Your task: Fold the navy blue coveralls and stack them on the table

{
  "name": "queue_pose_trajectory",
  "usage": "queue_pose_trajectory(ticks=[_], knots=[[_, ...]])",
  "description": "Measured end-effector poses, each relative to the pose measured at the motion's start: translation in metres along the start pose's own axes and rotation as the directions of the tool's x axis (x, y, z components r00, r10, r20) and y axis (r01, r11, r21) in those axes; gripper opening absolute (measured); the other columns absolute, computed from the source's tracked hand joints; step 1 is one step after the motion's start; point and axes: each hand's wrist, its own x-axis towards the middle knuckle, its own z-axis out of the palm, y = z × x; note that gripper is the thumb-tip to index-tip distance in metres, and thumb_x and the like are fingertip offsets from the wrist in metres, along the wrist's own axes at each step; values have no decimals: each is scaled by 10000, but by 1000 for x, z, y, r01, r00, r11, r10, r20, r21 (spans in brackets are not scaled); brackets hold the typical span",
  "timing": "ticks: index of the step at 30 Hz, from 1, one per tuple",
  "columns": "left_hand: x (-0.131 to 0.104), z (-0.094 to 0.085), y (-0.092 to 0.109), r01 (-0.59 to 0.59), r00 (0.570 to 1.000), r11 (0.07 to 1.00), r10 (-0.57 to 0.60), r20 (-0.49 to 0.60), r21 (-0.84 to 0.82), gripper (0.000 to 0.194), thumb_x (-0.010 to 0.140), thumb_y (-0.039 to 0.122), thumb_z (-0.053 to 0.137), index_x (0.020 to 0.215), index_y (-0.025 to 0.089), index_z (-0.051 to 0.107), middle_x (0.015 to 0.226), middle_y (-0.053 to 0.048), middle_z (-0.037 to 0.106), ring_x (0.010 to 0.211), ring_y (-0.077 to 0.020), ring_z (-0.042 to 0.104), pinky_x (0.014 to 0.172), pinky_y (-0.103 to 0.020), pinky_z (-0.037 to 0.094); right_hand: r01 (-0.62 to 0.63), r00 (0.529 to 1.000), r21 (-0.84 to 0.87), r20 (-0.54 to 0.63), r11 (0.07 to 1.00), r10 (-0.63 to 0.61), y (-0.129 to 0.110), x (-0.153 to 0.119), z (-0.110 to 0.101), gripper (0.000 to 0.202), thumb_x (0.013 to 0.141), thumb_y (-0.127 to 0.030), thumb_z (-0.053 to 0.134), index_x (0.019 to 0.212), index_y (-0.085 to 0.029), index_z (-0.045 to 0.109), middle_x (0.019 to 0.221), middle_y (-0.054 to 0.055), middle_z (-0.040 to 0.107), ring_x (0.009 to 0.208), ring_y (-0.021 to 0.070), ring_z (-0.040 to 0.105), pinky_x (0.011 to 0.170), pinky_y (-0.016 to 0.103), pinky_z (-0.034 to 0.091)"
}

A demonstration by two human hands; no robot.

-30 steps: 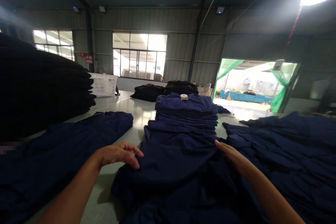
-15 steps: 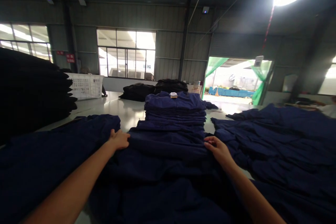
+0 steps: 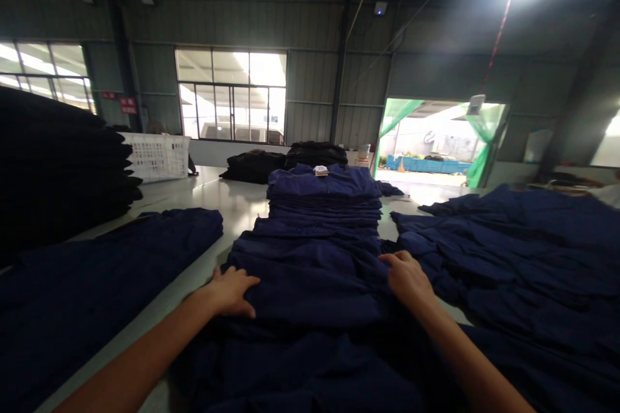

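A dark navy garment [image 3: 314,284] lies spread in front of me, its lower part in deep shadow. On its left side rests my left hand [image 3: 232,292], open, with the fingers spread on the cloth. My right hand [image 3: 409,277] is at the garment's right edge, its fingers bent together against the fabric; whether cloth is pinched between them is hard to make out. Directly beyond lies a neat stack of folded navy shirts [image 3: 324,184], with a white tag [image 3: 320,170] showing on the top one.
More navy garments lie loosely heaped [image 3: 513,251] at the right. At the left are a flat navy garment pile [image 3: 121,271], a tall black stack [image 3: 58,174] and a white plastic basket [image 3: 157,156]. Black folded clothes [image 3: 254,166] sit farther back on the pale table [image 3: 208,188].
My left hand has come nearer and inward onto the garment, its fingers spreading. The right hand has shifted slightly right, fingers more bent. Table surface now shows between the garment and the left pile.
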Motion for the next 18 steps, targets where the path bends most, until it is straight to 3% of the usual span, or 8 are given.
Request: queue_pose_trajectory(ticks=[2, 4, 7, 10, 13, 16, 18], knots=[[-6, 1, 17, -76, 996, 996, 74, -43, -41, 538, 722, 501, 560, 1242, 371, 511, 1313, -80, 498, 1220, -387, 386, 968, -705, 120, 154, 983, -28, 103, 988, -151, -17, -14, 4, 325, 845, -253, 392, 1009, -278, 672, 1040, 80, 623, 1023, 269, 532, 828, 388, 411], [-7, 9, 32, -93, 996, 992, 93, -8, -86, 564, 737, 568, 520, 1278, 426, 447, 1425, -57, 376, 1270, -456, 280, 915, -761, 95, 220, 949, -4, 230, 975, -213, -30, -26, 15, 379, 870, -441, 363, 1117, -319, 622, 1099, 70, 631, 1101, 328, 485, 909, 516, 346], [6, 31, 37, -70, 995, 991, 77, 61, -111, 862, 634, 688, 557, 1379, 455, 192, 1533, -22, 68, 1291, -554, 2, 846, -815, 53, 118, 911, -25, 400, 993, -98, -32, -30, 40, 580, 794, -670, 337, 1324, -440, 381, 1418, -1, 389, 1266, 472, 249, 921, 731, 130], [27, 50, 28, -96, 995, 988, 91, -40, -123, 956, 636, 712, 532, 1403, 417, 44, 1522, 7, -100, 1292, -513, -129, 927, -763, 40, 39, 886, -49, 464, 998, -12, -19, -19, 62, 631, 781, -714, 270, 1368, -487, 225, 1509, -98, 145, 1303, 509, 73, 910, 768, 42], [40, 53, 22, -103, 992, 987, 93, -82, -126, 870, 667, 700, 516, 1392, 439, 111, 1516, 23, -118, 1297, -490, -140, 969, -723, 28, 40, 882, -43, 471, 998, -14, -11, -10, 69, 636, 793, -707, 226, 1384, -476, 176, 1514, -121, 84, 1307, 508, 30, 925, 760, 48], [38, 43, 20, -94, 994, 990, 98, 37, -107, 801, 659, 701, 526, 1358, 476, 207, 1526, 17, -13, 1295, -501, -110, 935, -752, -1, 79, 853, -24, 518, 997, -55, -12, -16, 59, 654, 801, -694, 239, 1399, -449, 142, 1519, -104, 51, 1309, 505, 33, 931, 756, 71], [31, 32, 19, -75, 988, 992, 89, 127, -106, 819, 620, 698, 568, 1341, 485, 244, 1523, 6, 30, 1296, -507, -70, 926, -761, -1, 131, 805, 25, 581, 991, -121, -10, -27, 45, 645, 809, -673, 271, 1399, -449, 137, 1521, -92, 38, 1316, 491, 40, 932, 754, 94]])
